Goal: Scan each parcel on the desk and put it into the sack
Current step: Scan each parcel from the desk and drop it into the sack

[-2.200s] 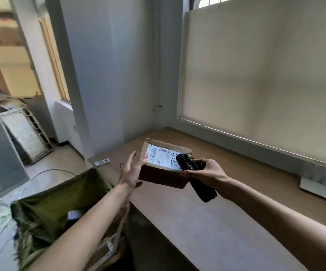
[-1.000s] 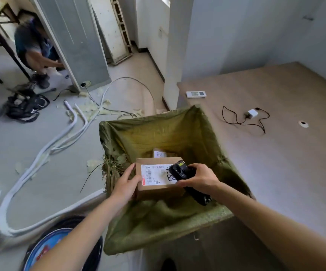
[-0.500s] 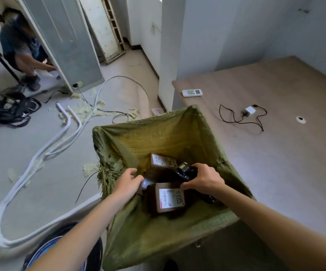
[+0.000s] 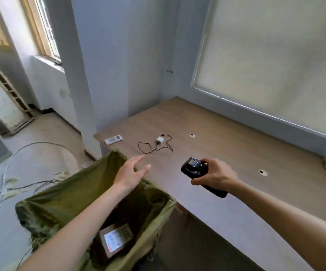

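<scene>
Parcel is down inside the green sack, label up, at the near left beside the desk. My left hand hangs over the sack's far rim, fingers spread and relaxed, holding nothing. My right hand is wrapped round the black scanner, held above the desk. Farther out on the desk I see a white charger with black cable, and left of it a white remote.
</scene>
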The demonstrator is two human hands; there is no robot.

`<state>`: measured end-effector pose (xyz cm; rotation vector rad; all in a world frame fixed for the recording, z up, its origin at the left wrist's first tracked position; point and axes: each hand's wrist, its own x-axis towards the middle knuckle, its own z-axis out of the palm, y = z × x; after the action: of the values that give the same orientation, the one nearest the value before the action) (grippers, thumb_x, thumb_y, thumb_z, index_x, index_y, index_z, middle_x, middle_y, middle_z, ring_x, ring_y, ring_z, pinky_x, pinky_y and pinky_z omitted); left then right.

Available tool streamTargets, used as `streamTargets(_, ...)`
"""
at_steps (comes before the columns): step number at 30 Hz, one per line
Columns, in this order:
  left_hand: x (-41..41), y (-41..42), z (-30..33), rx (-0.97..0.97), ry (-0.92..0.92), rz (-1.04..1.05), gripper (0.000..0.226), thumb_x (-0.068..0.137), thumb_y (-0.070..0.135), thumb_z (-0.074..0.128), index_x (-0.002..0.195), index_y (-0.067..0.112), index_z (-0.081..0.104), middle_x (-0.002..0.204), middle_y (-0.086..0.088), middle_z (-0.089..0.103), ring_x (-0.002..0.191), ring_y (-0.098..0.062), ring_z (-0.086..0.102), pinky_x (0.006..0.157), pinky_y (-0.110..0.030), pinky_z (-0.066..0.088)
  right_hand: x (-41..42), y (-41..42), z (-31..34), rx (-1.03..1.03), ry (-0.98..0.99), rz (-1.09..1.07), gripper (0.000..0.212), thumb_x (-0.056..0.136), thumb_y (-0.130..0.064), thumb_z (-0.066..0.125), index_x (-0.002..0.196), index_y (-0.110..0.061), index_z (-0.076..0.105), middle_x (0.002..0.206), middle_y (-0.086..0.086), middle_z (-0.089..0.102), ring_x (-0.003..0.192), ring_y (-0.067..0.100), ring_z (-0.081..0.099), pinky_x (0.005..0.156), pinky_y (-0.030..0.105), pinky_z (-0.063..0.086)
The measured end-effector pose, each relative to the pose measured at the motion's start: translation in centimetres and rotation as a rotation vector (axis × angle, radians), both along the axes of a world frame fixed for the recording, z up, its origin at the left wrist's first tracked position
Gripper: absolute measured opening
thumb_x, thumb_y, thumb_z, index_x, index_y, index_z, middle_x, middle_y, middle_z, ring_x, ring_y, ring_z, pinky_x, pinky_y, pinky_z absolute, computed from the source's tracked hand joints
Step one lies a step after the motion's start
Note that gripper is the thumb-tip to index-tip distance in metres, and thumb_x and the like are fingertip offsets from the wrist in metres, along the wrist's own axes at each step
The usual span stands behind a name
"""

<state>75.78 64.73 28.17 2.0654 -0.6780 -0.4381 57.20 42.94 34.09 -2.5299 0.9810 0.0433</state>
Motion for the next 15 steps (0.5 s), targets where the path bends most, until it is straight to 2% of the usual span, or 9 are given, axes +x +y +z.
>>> streamTargets(3, -4.1, -6.1, 4.1, -0.004, -0.049, -0.138, 0.062, 0.091, 0.056, 0.062, 0.147, 0.035, 0.044, 0.158, 0.005, 0.037, 0.145, -0.022, 0.034, 0.114, -0.046, 0.032, -7.2, -2.8, 4.2, -0.042, -0.046, -0.173, 0.055, 0.059, -0.059, 0.084, 0.105, -0.034, 0.069, 0.089, -0.009, 0.072, 0.084, 0.016, 0.067, 0.070, 0.028, 0.054)
streamTargets(9, -16.4, -19.5, 10.7, -0.083, -0.118, -0.426, 0.066, 0.090, 0.047, 0.068, 0.148, 0.026, 0.046, 0.151, -0.002, 0.049, 0.140, -0.020, 0.044, 0.114, -0.036, 0.033, -24.6, -8.1, 10.1, -0.075, -0.101, -0.500, 0.049, 0.061, -0.059, 0.084, 0.100, -0.034, 0.068, 0.090, -0.009, 0.072, 0.086, 0.017, 0.066, 0.065, 0.026, 0.043)
streamTargets(15, -34.4, -32.2, 13.2, -0.108, -0.130, -0.697, 0.065, 0.090, 0.045, 0.069, 0.147, 0.022, 0.048, 0.145, -0.005, 0.055, 0.135, -0.021, 0.049, 0.111, -0.033, 0.036, -44.6, -12.6, 12.4, -0.096, -0.085, -0.797, 0.060, 0.061, -0.061, 0.085, 0.112, -0.033, 0.069, 0.102, -0.005, 0.074, 0.096, 0.019, 0.069, 0.084, 0.033, 0.058)
